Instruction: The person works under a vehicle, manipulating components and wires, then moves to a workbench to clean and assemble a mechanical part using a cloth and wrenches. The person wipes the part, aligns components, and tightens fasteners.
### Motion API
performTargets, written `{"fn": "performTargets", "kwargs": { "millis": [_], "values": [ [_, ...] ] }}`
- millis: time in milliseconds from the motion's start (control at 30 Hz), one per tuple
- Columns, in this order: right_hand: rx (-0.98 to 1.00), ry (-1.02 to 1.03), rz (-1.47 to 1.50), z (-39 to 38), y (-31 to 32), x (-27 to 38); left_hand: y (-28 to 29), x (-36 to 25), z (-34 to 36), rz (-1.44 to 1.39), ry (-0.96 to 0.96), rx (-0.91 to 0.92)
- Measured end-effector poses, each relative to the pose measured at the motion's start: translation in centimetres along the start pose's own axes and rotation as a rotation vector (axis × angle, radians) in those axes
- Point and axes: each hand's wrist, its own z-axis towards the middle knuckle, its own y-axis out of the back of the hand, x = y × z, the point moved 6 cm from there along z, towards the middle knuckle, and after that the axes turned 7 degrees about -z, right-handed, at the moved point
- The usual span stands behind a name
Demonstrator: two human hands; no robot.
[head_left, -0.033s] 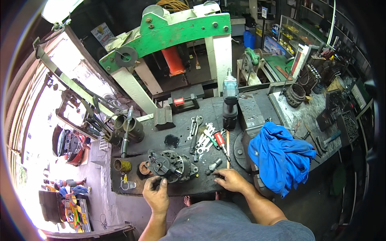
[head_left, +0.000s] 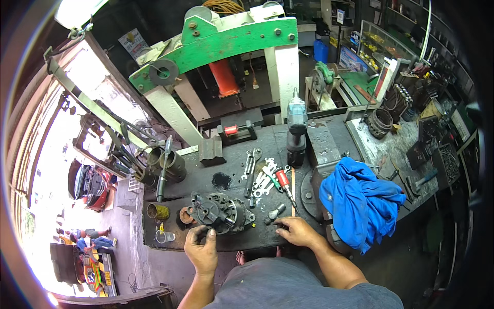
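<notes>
Steady the metal unit (head_left: 220, 212) from seven o'clock with the left hand (head_left: 201, 250), fingers apart. The right hand's (head_left: 298, 232) finger state I cannot tell.

Feed's pretty wide-angle on my end: straight edges bend toward the rim, the corners drop to black, and I get a faint rainbow fringe down the left. Daylight floods in from the open side of the shop (head_left: 32, 190), blown out nearly white. The workbench (head_left: 200, 175) sits in softer light, and I'm seeing both hands (head_left: 201, 252) (head_left: 297, 232) without obvious motion blur. The right-hand wall (head_left: 460, 46) goes murky.
</notes>
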Motion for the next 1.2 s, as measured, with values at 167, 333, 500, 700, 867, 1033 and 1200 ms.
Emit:
{"fn": "performTargets", "kwargs": {
  "millis": [167, 333, 500, 700, 867, 1033, 1200],
  "values": [
    [-0.004, 0.012, 0.014, 0.2, -0.4, -0.3, -0.2, 0.1, 0.5, 0.025, 0.03, -0.034],
    [0.009, 0.004, -0.021, 0.1, -0.5, -0.5, -0.2, -0.9, 0.1, 0.01, -0.068, -0.036],
    [0.044, -0.023, -0.052, -0.3, -1.2, -1.0, 0.3, -1.1, 0.1, 0.141, -0.098, -0.022],
    [0.028, -0.046, -0.024, -1.1, -1.6, -1.6, -0.5, -0.9, 0.2, 0.133, -0.103, 0.029],
    [-0.098, -0.013, -0.059, -3.8, -1.2, -0.5, -0.1, -1.0, 0.6, 0.135, -0.119, 0.05],
    [-0.183, -0.195, -0.087, -10.1, -2.2, 0.9, 0.2, -1.2, 1.6, 0.184, -0.221, 0.137],
    [-0.273, -0.353, -0.12, -18.2, -4.4, 2.9, 0.2, -1.3, 2.1, 0.068, -0.162, 0.173]
  ]
}}
